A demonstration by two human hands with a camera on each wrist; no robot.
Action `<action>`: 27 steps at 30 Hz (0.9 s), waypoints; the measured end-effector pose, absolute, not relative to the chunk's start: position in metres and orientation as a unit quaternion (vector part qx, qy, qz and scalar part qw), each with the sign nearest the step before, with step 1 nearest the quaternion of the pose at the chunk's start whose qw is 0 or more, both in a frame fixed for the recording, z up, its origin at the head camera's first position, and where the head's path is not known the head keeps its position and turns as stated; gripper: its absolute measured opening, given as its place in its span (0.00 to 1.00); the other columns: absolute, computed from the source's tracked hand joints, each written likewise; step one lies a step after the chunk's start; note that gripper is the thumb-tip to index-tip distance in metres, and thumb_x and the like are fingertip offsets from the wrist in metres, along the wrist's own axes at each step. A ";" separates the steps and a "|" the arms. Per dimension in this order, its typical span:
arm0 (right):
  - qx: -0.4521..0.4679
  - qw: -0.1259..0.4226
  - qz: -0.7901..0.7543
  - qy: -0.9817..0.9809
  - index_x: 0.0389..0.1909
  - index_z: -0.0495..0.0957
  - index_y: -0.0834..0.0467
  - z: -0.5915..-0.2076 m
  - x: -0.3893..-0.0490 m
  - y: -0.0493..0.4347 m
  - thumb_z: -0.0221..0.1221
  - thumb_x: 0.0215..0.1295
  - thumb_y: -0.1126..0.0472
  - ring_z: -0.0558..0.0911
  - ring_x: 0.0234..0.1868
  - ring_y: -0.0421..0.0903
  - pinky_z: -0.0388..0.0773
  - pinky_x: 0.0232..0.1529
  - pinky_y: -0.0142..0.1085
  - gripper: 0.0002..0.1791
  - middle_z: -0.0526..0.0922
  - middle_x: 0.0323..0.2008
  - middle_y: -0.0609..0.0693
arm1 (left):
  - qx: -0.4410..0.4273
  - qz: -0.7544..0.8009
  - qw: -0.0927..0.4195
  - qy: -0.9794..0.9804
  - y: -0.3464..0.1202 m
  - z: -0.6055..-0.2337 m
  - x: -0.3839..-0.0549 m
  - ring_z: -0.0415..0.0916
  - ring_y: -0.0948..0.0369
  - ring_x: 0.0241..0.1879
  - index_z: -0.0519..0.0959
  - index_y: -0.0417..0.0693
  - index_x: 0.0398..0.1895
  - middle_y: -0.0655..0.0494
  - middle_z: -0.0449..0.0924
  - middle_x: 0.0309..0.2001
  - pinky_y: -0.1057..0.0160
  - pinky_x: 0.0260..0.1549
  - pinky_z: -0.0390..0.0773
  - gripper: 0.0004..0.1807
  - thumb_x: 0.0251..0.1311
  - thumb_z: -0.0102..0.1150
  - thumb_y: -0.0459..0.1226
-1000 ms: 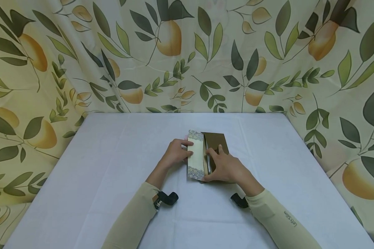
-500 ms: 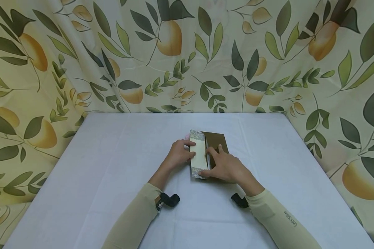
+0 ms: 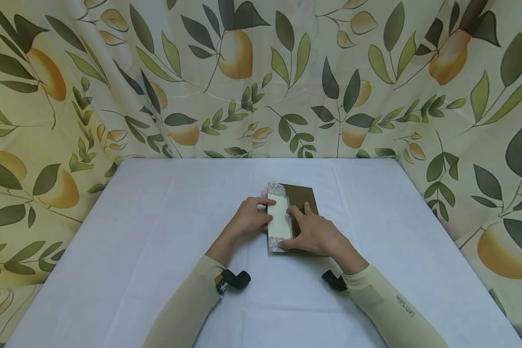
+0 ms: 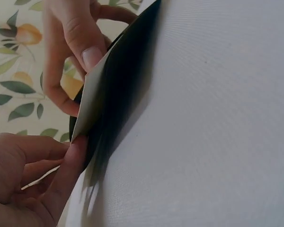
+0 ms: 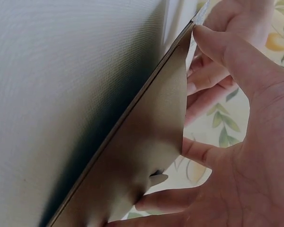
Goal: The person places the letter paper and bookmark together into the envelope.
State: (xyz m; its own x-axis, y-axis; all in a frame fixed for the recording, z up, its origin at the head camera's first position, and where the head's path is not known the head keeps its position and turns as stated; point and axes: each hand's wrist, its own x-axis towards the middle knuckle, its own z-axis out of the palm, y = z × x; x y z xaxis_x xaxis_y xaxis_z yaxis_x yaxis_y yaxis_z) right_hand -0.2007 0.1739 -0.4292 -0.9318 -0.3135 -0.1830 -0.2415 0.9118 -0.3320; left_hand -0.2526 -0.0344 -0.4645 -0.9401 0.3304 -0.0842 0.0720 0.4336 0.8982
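Observation:
A brown card folder [image 3: 301, 194] lies on the table before me, with a cream strip-like flap [image 3: 279, 216] along its left side. Grey lace patterns cover the flap's two ends. My left hand [image 3: 249, 215] pinches the flap's left edge between thumb and fingers; the left wrist view shows this grip at the edge. With fingers spread, my right hand [image 3: 316, 233] rests on the folder, its thumb on the flap's near end and its index fingertip at the flap's right edge. Its other fingers touch the brown panel [image 5: 137, 137]. What lies beneath the flap is hidden.
A white cloth covers the table [image 3: 156, 217]. Behind it hangs a curtain [image 3: 261, 96] printed with leaves and fruit. A small pink bit [image 3: 264, 192] shows at the folder's left edge, its kind unclear. Black wrist cameras [image 3: 237, 279] sit on both forearms.
The cream flap has shifted right with my left hand, and the gap between it and the brown panel has narrowed. My right thumb has moved onto the flap's near end.

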 end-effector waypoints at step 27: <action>-0.143 0.118 -0.168 0.968 0.72 0.65 0.52 -0.426 -0.199 0.173 0.71 0.52 0.28 0.84 0.45 0.69 0.81 0.38 0.58 0.52 0.53 0.72 0.82 | 0.134 0.546 0.105 0.820 -0.025 -0.471 -0.252 0.85 0.59 0.24 0.81 0.39 0.60 0.46 0.85 0.45 0.63 0.27 0.84 0.23 0.60 0.70 0.27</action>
